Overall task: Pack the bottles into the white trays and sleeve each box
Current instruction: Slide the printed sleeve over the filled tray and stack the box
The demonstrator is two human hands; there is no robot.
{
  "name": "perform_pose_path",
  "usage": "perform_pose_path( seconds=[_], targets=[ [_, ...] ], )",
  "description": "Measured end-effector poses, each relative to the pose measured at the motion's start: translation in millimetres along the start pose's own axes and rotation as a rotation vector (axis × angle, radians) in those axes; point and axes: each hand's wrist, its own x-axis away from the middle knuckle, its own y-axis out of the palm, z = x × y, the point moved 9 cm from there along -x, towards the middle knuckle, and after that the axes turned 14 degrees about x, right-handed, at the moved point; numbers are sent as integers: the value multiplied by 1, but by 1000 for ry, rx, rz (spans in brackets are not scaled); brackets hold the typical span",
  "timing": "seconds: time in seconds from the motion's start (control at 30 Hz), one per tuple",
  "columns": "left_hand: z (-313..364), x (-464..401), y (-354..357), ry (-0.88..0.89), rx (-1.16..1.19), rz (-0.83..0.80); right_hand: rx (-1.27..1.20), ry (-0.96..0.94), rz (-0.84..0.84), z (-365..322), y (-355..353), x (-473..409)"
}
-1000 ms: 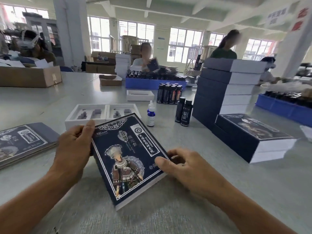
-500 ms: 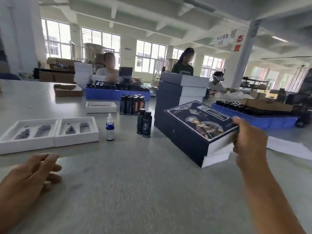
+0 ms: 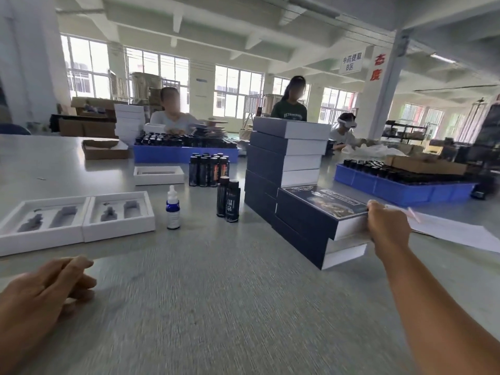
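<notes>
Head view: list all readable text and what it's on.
"中药提取 B区": white hanging sign by the pillar.
"态度": red characters on the white pillar.
Green T-shirt of the standing person: print too blurred to read.
Two dark bottles: large label characters too blurred to read.
Sleeved box gripped by the right hand: cover text too small.
Blue dropper bottle: label illegible.

I'm in a factory packing hall. Blue crates (image 3: 184, 154) full of dark bottles sit on my long grey counter (image 3: 230, 293), beside stacked boxes (image 3: 284, 155), and other workers (image 3: 173, 117) pack under bare concrete beams.
</notes>
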Motion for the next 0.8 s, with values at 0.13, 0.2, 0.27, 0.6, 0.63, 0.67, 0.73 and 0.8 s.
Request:
perform_pose_path(
  seconds=[0.13,0.2,0.27,0.6,0.63,0.67,0.73,0.8],
  targets=[
    [7,6,-1,79,-12,25,12,32,7,4,7,-6],
    [11,9,-1,94,-4,25,39,5,23,3,8,-8],
    [13,11,-2,99,-8,21,75,-41,38,-1,8,-9],
    [36,29,4,161,-87,6,135,-124,85,-8,-3,-7],
    [38,31,6,164,-104,-1,128,-172,142,-12,-10,-5],
    [39,32,7,164,-119,-3,101,-250,178,-20,-15,-2],
    [40,31,9,167,-153,-4,-16,-450,158,-45,-13,16],
    [41,31,10,162,-179,-7,-112,-601,37,-76,0,63]
  ],
)
